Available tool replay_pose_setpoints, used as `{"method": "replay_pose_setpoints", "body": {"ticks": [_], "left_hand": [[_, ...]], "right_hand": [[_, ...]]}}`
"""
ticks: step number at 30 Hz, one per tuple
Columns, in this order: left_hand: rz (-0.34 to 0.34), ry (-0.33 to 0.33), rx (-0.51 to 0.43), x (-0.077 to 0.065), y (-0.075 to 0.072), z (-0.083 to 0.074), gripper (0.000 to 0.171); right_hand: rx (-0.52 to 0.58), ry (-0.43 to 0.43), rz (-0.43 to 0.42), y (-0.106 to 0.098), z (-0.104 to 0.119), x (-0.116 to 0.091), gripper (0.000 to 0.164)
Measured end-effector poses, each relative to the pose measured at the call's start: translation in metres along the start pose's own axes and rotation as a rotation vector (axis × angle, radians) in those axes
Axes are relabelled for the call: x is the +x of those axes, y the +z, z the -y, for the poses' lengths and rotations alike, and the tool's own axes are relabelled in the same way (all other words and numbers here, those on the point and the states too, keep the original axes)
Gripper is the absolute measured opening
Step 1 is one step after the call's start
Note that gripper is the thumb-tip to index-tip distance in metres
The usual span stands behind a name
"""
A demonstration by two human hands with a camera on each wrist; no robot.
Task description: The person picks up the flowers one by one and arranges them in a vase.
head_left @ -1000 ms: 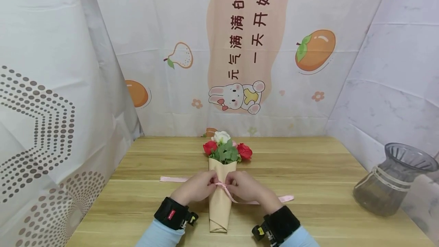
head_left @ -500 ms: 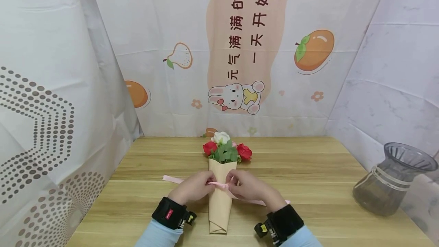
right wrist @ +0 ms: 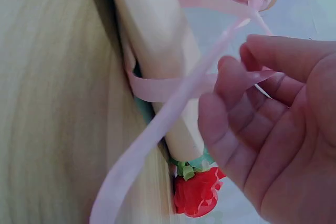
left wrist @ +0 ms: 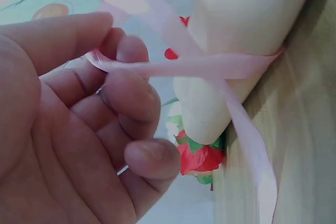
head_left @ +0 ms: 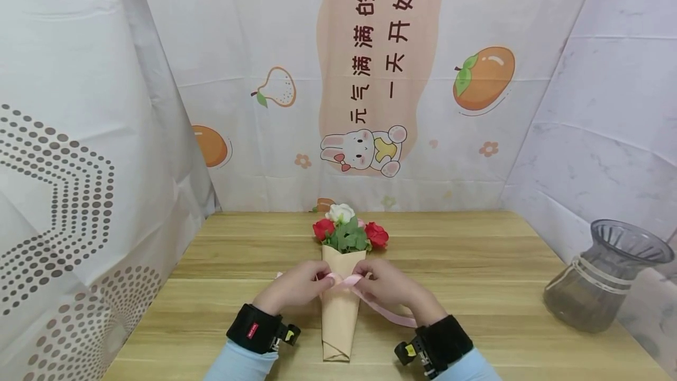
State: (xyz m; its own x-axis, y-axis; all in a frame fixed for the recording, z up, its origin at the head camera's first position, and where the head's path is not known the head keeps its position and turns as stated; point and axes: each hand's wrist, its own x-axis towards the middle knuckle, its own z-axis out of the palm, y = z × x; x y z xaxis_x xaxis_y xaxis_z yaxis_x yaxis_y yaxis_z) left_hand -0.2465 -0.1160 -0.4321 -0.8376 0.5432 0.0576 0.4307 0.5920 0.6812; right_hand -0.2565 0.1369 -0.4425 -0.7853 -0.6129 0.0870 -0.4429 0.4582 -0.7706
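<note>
A bouquet wrapped in brown paper (head_left: 338, 328) lies on the table, its red, white and pink flowers (head_left: 346, 231) and green leaves at the far end. A pink ribbon (left wrist: 231, 67) goes round the paper and crosses over its front. My left hand (head_left: 298, 287) pinches the ribbon on the left of the wrap with thumb and fingers. My right hand (head_left: 388, 285) pinches another stretch of the ribbon (right wrist: 160, 89) on the right. One ribbon tail hangs down past the right hand; the left tail is mostly hidden behind the left hand.
A grey glass vase (head_left: 592, 298) with cord round its neck stands at the right edge of the wooden table (head_left: 476, 263). Printed cloth (head_left: 254, 146) hangs behind the table, and more cloth closes in both sides.
Both hands have drawn slightly apart, with the ribbon stretched between them and crossing on the paper. The left ribbon tail has pulled in towards the left hand. The bouquet stays in place.
</note>
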Motion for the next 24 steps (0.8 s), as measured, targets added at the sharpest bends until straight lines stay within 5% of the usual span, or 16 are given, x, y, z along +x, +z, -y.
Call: {"method": "replay_pose_setpoints", "body": {"ticks": [6,24], "left_hand": [[-0.006,0.021,-0.113,-0.004,-0.011,-0.003,0.014],[-0.153,0.001,-0.187,-0.023,-0.047,0.013,0.017]], "right_hand": [[0.162,0.019,-0.038,-0.006,0.002,-0.002,0.007],[0.185,0.027,-0.156,-0.039,-0.007,-0.017,0.013]]}}
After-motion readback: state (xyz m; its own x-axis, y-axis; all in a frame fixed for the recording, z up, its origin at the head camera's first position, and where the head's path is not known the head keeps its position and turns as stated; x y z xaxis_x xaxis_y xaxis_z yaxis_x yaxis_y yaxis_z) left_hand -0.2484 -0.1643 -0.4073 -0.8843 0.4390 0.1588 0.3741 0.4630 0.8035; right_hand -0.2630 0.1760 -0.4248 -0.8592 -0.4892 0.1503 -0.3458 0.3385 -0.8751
